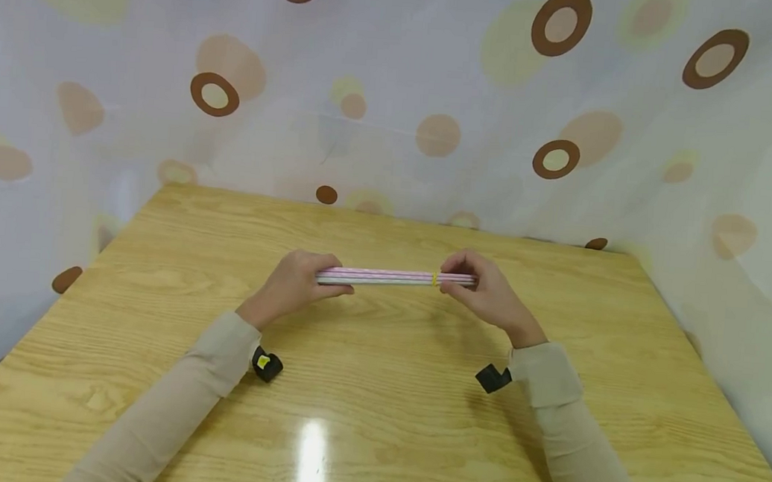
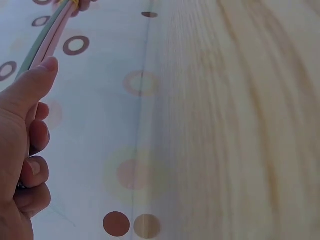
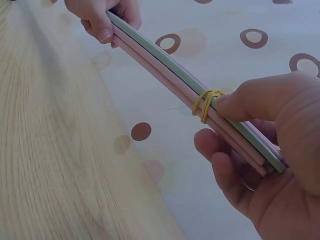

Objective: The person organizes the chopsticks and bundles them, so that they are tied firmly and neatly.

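Note:
A slim bundle of pink and green chopsticks (image 1: 383, 277) is held level above the wooden table, stretched between both hands. My left hand (image 1: 292, 279) grips its left end, thumb along the near side; that tip is hidden in the palm. Toward the other end, my right hand (image 1: 486, 289) pinches the bundle between thumb and fingers. A yellow rubber band (image 3: 206, 105) is wound around the chopsticks right beside the right thumb. In the right wrist view, the chopsticks' blunt ends (image 3: 267, 167) show inside the curve of the right hand.
The wooden table (image 1: 375, 390) spreads beneath both forearms, with a bright reflection near its front. A pale curtain (image 1: 397, 85) with brown and beige round patterns hangs behind and along the sides. Black camera mounts (image 1: 267, 365) sit at the wrists.

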Demonstrator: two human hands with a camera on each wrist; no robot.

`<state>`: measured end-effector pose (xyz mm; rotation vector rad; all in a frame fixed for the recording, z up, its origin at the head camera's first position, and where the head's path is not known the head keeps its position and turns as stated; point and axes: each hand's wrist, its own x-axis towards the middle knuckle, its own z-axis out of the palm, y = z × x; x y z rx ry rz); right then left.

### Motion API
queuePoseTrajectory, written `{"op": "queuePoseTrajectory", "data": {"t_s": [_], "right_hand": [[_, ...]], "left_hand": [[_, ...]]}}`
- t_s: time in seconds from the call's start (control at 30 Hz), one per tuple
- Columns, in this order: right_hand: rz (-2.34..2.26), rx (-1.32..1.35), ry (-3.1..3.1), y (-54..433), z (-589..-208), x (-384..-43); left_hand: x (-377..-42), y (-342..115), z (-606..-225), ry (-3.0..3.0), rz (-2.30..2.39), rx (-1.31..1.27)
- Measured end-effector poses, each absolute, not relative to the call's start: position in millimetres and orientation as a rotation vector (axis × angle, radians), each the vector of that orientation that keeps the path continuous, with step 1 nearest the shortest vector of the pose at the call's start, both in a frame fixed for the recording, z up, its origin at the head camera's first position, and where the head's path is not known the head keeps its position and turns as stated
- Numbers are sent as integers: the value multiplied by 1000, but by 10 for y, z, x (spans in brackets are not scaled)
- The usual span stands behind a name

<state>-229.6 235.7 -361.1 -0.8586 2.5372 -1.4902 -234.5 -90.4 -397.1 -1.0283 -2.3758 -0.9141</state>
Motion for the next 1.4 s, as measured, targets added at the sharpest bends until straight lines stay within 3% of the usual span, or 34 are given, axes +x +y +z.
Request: {"op": "queuePoseTrajectory", "data": {"t_s": [0.5, 1.07, 1.4], "right_hand": [[-1370, -769, 2668, 2332, -3580, -2250], [-1241, -1014, 2761, 2242, -3631, -2250], [-1220, -985, 2706, 2295, -3553, -2216]], "left_hand": [[-2287, -797, -3984, -2557, -1136, -912], [-2235, -818, -4009, -2589, -1150, -889], [-2251, -830, -4007, -2594, -1198, -915]]}}
